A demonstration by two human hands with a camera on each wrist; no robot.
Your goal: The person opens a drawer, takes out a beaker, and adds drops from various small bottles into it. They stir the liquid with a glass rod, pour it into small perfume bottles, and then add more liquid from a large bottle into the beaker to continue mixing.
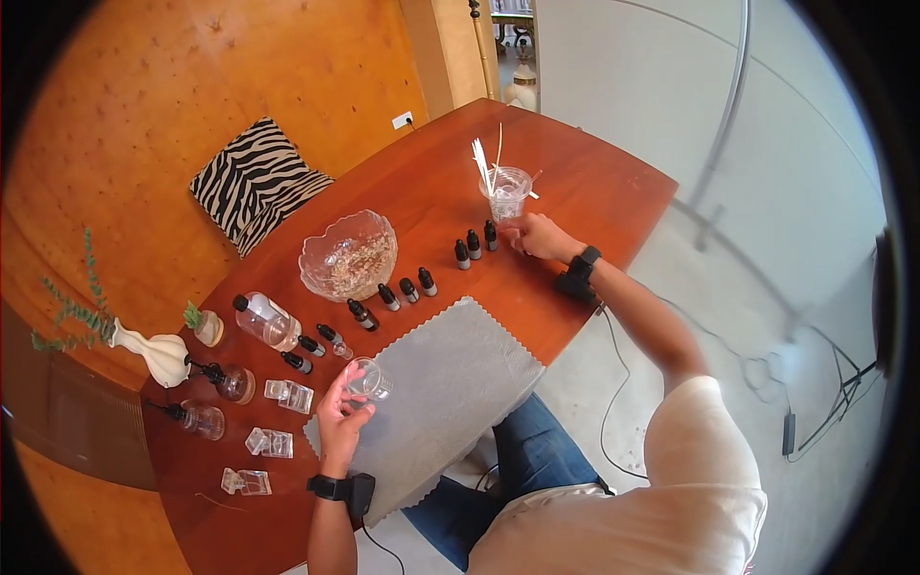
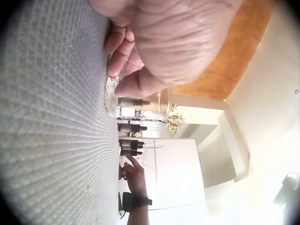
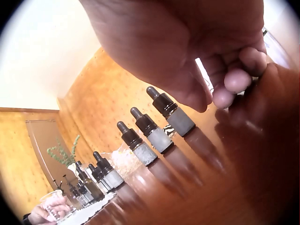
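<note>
My left hand [image 1: 339, 414] holds a small clear beaker [image 1: 374, 383] over the left part of the grey mat [image 1: 450, 369], its thumb on the near side in the left wrist view. My right hand [image 1: 543, 238] is at the far right of the table, beside the end of a row of dropper bottles [image 3: 180, 122] with black caps and grey labels. Its index finger reaches out close to the last bottle in the left wrist view, and the other fingers are bent. Just behind it stands a clear plastic cup [image 1: 508, 206] with white strips [image 1: 481, 163] and thin sticks.
More dropper bottles [image 1: 388, 297] stand behind the mat. A scalloped glass bowl [image 1: 350, 257] holds dried bits. To the left are a large clear bottle [image 1: 268, 323], pump bottles [image 1: 203, 420], square glass bottles [image 1: 276, 443], a small potted plant [image 1: 206, 328] and a white vase [image 1: 153, 353].
</note>
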